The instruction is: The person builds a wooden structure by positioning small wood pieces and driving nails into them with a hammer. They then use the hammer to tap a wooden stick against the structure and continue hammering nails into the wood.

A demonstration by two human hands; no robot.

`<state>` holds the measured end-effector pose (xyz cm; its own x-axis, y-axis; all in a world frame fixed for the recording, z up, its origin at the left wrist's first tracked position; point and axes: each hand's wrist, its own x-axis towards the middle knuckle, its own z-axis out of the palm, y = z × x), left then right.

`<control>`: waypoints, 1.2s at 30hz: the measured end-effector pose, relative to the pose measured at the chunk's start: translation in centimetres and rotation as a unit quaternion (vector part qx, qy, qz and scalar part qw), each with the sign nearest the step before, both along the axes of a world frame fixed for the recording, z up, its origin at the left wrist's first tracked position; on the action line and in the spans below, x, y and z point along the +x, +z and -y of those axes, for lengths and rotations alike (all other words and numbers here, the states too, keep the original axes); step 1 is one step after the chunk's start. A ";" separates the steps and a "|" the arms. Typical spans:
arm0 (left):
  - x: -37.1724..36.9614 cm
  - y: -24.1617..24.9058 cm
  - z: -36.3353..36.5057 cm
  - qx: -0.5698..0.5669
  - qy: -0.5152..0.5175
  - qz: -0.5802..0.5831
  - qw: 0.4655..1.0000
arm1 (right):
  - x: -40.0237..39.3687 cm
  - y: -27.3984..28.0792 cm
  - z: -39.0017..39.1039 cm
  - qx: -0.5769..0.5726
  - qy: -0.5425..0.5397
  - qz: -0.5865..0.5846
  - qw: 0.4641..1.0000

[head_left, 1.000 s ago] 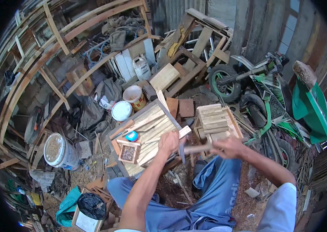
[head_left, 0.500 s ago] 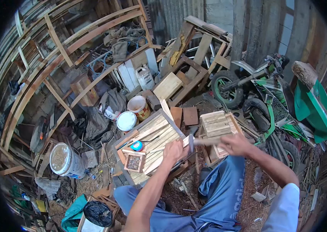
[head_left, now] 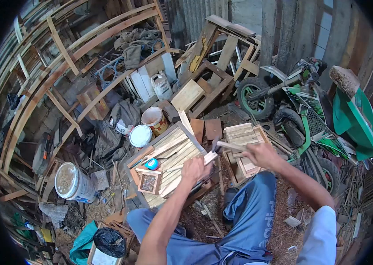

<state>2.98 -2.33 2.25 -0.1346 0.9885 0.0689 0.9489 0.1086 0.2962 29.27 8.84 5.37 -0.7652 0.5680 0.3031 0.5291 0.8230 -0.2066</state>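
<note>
My left hand (head_left: pixel 195 170) is closed around a short wooden strip (head_left: pixel 210 157), whose pale end sticks out past the fingers at the right edge of the slatted wooden work surface (head_left: pixel 182 152). My right hand (head_left: pixel 260 155) grips the handle of a hammer (head_left: pixel 232 146). Its dark head stands close to the strip's free end. Left of my left hand, a small wooden box (head_left: pixel 149 183) holds what look like nails. A blue tape measure (head_left: pixel 152 164) lies just behind that box. Below my right hand sits a slatted wooden crate (head_left: pixel 242 138).
White buckets (head_left: pixel 140 136) stand behind the work surface, and a larger bucket (head_left: pixel 75 183) is at the left. A green motorbike (head_left: pixel 303 119) and a green wheelbarrow (head_left: pixel 357 121) are on the right. Scrap wood and shavings cover the ground around my legs.
The hammer head has lifted away from the wooden strip, and its handle now slopes. My left hand stays on the strip. The whole view has shifted slightly.
</note>
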 end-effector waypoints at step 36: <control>0.0 -0.6 -0.6 -0.010 0.017 -0.008 1.000 | -0.5 0.8 0.2 -0.035 0.027 0.026 0.999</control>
<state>2.98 -1.72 1.65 -0.1671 0.9846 0.0521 0.9492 0.1463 0.2785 28.78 8.66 6.15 -0.8085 0.5442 0.2241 0.4960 0.8350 -0.2382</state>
